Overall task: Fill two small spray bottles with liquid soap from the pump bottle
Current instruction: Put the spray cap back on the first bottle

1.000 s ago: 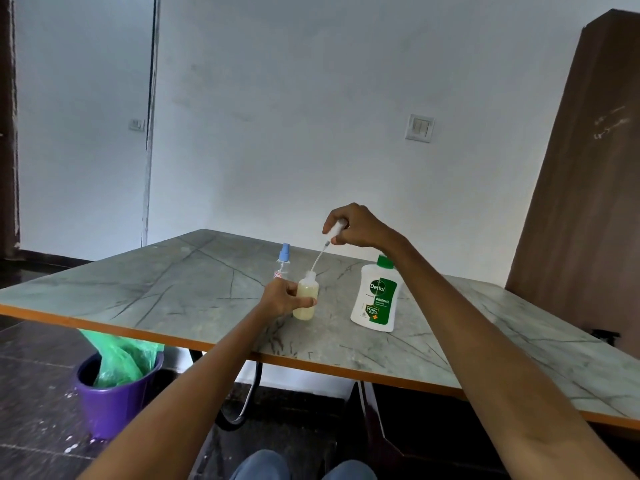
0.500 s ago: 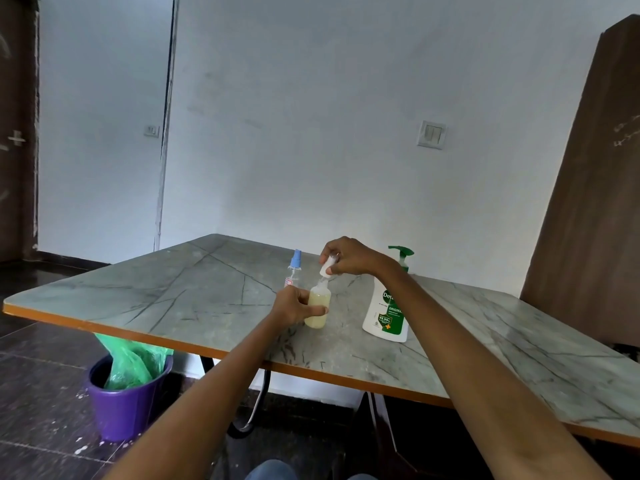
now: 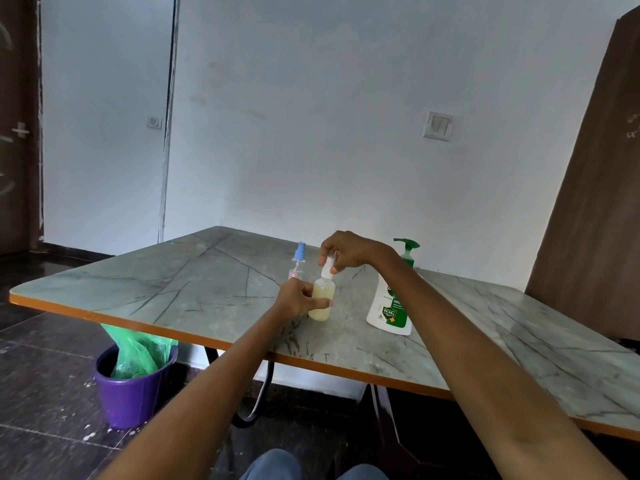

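Observation:
A small spray bottle (image 3: 322, 299) filled with pale yellow soap stands on the marble table (image 3: 194, 285). My left hand (image 3: 298, 299) grips its body. My right hand (image 3: 346, 251) pinches the white spray cap (image 3: 327, 267), which sits on the bottle's neck. A second small clear spray bottle (image 3: 298, 262) with a blue top stands just behind my left hand. The white pump bottle (image 3: 390, 308) with a green pump and label stands to the right, partly hidden by my right forearm.
A purple bucket (image 3: 130, 389) lined with a green bag stands on the dark floor under the table's left edge. A brown wooden board (image 3: 595, 202) leans at the right. A wall runs behind the table.
My right hand has lowered the white spray cap with its tube from above the bottle into the neck. The left hand kept its hold on the bottle.

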